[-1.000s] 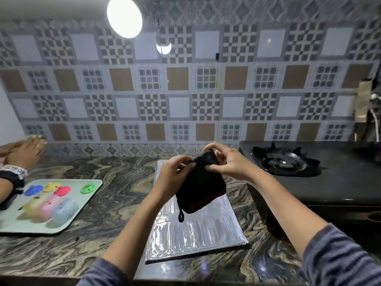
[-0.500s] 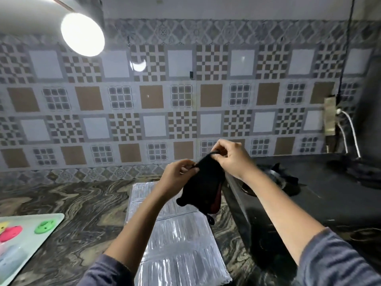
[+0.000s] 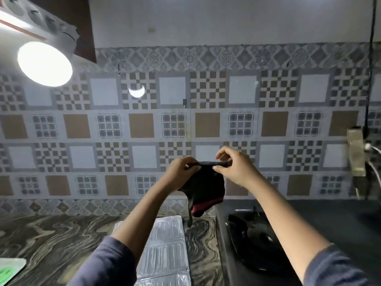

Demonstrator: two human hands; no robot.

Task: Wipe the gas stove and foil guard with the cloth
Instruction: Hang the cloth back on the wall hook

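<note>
A black cloth (image 3: 204,182) with a red edge hangs in the air in front of the tiled wall. My left hand (image 3: 181,172) pinches its top left corner and my right hand (image 3: 235,168) pinches its top right, stretching the upper edge between them. Below, the silver foil guard (image 3: 167,250) lies flat on the marble counter, partly hidden by my left forearm. The black gas stove (image 3: 340,228) stands to the right of it, with one burner (image 3: 253,240) showing under my right arm.
A white tray (image 3: 10,269) with something green on it sits at the lower left corner. A wall socket with a white cable (image 3: 356,153) hangs at the right above the stove. A bright round lamp (image 3: 44,64) glares at the upper left.
Both hands have raised the cloth higher and pulled its top edge taut. The view has tilted up and to the right, so the tray and the other person's hand have mostly left the frame.
</note>
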